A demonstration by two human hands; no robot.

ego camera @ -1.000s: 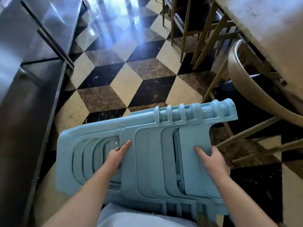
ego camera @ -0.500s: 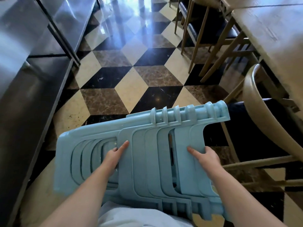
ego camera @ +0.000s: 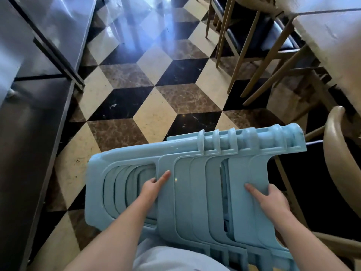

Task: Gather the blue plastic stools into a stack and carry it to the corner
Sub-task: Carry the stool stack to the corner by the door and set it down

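Head view: stack of blue plastic stools (ego camera: 195,184) lies on its side, held off chequered floor (ego camera: 156,114) against person's front, seats toward left, legs fanned toward right. Left hand (ego camera: 154,187) grips stack at edge of side opening, index finger straight along plastic, other fingers curled into opening. Right hand (ego camera: 273,198) grips outermost leg panel, index finger flat on face, thumb on top, other fingers hidden behind edge. Steel counter (ego camera: 35,118) runs along left; wooden chairs (ego camera: 336,157) and table (ego camera: 332,42) on right.
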